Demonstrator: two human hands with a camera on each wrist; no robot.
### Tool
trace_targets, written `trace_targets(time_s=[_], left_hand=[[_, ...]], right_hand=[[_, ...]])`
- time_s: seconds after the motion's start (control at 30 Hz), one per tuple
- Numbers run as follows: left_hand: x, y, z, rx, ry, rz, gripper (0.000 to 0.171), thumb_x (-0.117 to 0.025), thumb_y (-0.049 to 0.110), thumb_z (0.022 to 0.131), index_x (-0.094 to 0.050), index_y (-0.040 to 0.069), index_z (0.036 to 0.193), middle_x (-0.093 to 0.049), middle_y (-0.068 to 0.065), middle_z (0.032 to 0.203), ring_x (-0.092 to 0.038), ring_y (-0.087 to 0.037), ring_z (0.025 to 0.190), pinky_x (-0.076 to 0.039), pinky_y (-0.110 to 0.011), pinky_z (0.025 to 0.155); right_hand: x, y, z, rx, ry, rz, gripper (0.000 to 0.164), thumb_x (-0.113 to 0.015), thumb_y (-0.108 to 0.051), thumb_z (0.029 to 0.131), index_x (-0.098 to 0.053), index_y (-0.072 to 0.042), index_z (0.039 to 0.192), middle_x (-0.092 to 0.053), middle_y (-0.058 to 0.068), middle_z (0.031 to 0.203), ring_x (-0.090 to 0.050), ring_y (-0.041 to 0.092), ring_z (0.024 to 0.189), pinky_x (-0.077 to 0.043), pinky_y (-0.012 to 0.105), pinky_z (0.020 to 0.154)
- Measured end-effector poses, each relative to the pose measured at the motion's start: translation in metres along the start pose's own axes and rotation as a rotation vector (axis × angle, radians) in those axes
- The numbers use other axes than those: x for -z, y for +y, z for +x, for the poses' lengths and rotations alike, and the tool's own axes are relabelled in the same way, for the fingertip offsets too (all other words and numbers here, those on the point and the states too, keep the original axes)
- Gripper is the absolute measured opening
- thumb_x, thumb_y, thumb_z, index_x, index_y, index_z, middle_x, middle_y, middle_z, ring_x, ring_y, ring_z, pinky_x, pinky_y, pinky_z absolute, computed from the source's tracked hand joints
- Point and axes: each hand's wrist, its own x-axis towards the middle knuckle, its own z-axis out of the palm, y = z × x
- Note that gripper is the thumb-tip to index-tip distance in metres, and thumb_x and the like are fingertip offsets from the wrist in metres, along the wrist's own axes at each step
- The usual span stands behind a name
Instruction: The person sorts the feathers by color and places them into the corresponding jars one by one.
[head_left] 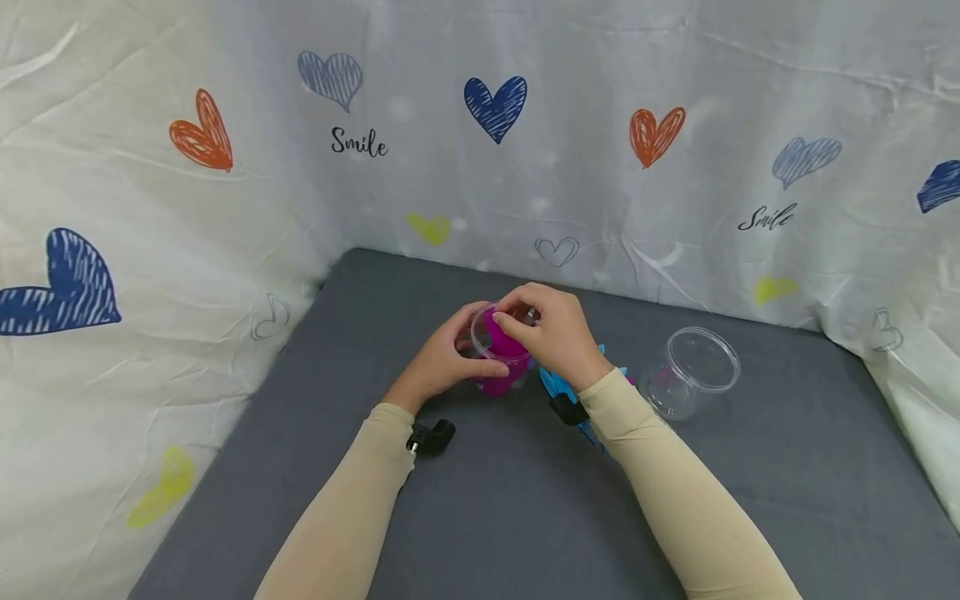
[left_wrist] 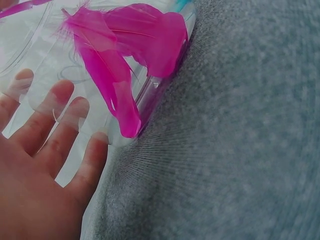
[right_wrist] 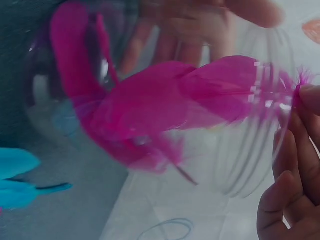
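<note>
My left hand (head_left: 441,363) holds a clear plastic jar (head_left: 517,359) around its side, thumb near the rim. Inside the jar are several pink feathers (left_wrist: 110,70), seen through the wall in both wrist views. At the jar's mouth, my right hand (head_left: 553,332) pinches the fluffy quill end of a pink feather (right_wrist: 220,92) between thumb and fingers. The rest of that feather lies within the jar. Blue feathers (head_left: 557,383) lie on the table beside the jar, partly covered by the right wrist and its black camera.
A second clear jar (head_left: 703,360) stands to the right on the grey cloth-covered table (head_left: 480,517). Something pink shows near its left side. Behind and to the left hangs a white curtain (head_left: 420,183) printed with hearts and lettering.
</note>
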Motion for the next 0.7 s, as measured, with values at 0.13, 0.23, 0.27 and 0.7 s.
trace_targets(time_s=[0.13,0.23,0.27,0.7], left_hand=[[-0.001,0.0,0.0,-0.012,0.004,0.018,0.091,-0.095,0.041,0.083,-0.045,0.041,0.159,-0.054,0.008,0.159,-0.055,-0.024,0.145,-0.045,-0.058,0.124],[0.0,-0.001,-0.001,-0.008,0.009,0.027,0.091,-0.095,0.04,0.084,-0.045,0.039,0.16,-0.053,0.006,0.16,-0.055,-0.025,0.145,-0.046,-0.057,0.124],[0.001,-0.001,-0.002,-0.005,0.012,0.032,0.092,-0.095,0.041,0.084,-0.045,0.039,0.16,-0.053,0.006,0.159,-0.055,-0.025,0.144,-0.046,-0.057,0.124],[-0.001,-0.001,0.001,-0.034,0.005,0.011,0.089,-0.094,0.036,0.085,-0.046,0.032,0.16,-0.059,0.001,0.156,-0.056,-0.027,0.145,-0.044,-0.058,0.125]], right_hand=[[-0.001,0.005,-0.006,0.008,-0.015,-0.03,0.01,-0.082,-0.023,0.099,-0.081,-0.016,0.106,-0.077,-0.001,0.102,-0.069,0.016,0.089,-0.064,0.039,0.083],[-0.002,0.008,-0.01,-0.002,-0.041,-0.039,0.011,-0.081,-0.024,0.099,-0.081,-0.016,0.107,-0.076,0.0,0.105,-0.069,0.018,0.093,-0.065,0.043,0.087],[-0.002,0.008,-0.01,-0.004,-0.049,-0.039,0.011,-0.081,-0.024,0.099,-0.081,-0.016,0.107,-0.076,0.0,0.106,-0.069,0.02,0.094,-0.065,0.044,0.088],[0.014,0.015,-0.027,0.013,-0.023,-0.069,0.013,-0.08,-0.025,0.1,-0.082,-0.017,0.11,-0.075,-0.003,0.107,-0.071,0.019,0.1,-0.062,0.04,0.091]])
